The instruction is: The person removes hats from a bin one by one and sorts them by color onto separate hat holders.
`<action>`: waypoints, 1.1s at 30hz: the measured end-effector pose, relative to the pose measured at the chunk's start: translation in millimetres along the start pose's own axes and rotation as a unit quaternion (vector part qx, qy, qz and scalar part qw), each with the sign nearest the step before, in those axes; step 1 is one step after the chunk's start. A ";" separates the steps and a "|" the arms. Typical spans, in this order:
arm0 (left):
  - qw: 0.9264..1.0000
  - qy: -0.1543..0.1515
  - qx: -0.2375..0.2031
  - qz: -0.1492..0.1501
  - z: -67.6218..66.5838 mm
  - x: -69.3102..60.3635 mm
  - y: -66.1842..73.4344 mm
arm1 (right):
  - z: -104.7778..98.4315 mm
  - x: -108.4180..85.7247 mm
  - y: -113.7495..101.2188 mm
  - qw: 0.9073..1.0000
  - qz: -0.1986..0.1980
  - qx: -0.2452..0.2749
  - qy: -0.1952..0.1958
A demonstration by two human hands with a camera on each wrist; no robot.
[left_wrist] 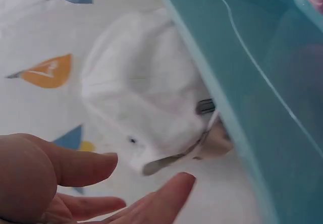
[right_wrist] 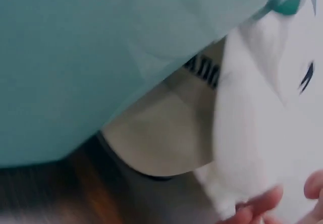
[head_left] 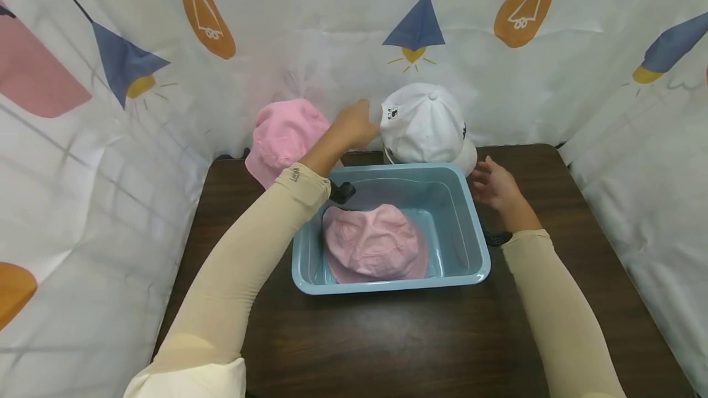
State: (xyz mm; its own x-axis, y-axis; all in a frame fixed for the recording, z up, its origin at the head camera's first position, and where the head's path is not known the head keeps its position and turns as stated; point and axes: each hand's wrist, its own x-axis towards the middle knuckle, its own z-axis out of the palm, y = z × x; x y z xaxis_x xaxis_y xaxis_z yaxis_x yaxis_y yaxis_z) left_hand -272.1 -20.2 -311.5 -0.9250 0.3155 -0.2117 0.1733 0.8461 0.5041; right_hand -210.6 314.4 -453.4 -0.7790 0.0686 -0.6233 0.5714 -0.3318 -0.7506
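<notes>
A white baseball cap (head_left: pixel 426 124) stands behind the blue plastic basin (head_left: pixel 389 289), against the patterned sheet. To its left is my left hand (head_left: pixel 356 124), thumb and fingers apart; the left wrist view shows a gap between the fingertips (left_wrist: pixel 184 183) and the cap (left_wrist: pixel 146 77). By the brim at the right is my right hand (head_left: pixel 495 186), fingers loosely bent. In the right wrist view its fingertips (right_wrist: pixel 270 199) are beside the white fabric; whether they touch it I cannot tell. A pink bucket hat (head_left: pixel 376 244) lies in the basin.
A brighter pink bucket hat (head_left: pixel 284 134) sits behind the basin at the left, partly covered by my left forearm. Beneath the white cap shows a beige rounded piece (right_wrist: pixel 166 128) with dark lettering. Everything stands on a dark wooden table (head_left: pixel 398 343), with hanging sheets around it.
</notes>
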 end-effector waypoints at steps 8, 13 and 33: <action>0.997 -0.002 -0.005 0.080 -12.4 -78.8 -32.6 | 27.2 -54.8 -23.2 0.949 -0.199 -0.234 0.071; 0.990 0.047 -0.051 0.120 -0.5 -128.4 -65.4 | 48.0 -88.8 -36.6 0.903 -0.271 -0.329 0.053; 0.971 0.118 -0.202 0.055 51.4 -167.9 -131.5 | 146.6 -132.7 -28.7 0.603 -0.507 -0.610 -0.085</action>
State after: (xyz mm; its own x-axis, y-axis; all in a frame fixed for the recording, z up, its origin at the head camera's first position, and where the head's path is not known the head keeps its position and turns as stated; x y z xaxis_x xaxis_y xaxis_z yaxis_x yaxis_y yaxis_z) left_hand -122.2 -162.4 -385.3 -0.9685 0.2466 0.0359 0.1727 0.5605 0.8100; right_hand -161.5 176.9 -317.0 -0.8440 -0.4773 0.2446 -0.5363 0.7463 -0.3942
